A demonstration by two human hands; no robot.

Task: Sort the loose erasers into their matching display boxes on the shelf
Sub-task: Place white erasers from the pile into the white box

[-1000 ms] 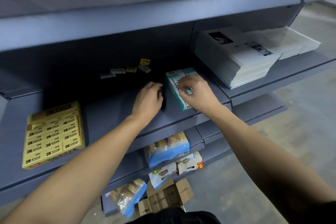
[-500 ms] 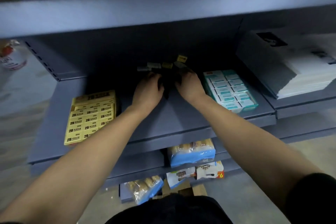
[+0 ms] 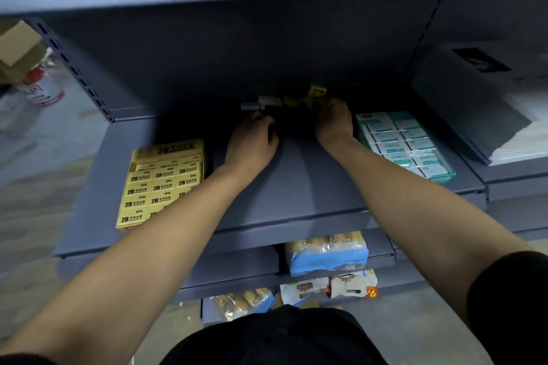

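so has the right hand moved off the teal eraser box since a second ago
Yes. The right hand has left the teal eraser box and gone left and deeper into the shelf, to the loose erasers at the back.

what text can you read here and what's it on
"2B": yellow box lid and each eraser in it; the small print beside it is blurred.
"6": price tag on a snack bag, bottom shelf.
Teal box labels: too small to read.
Loose erasers: too dark to read.
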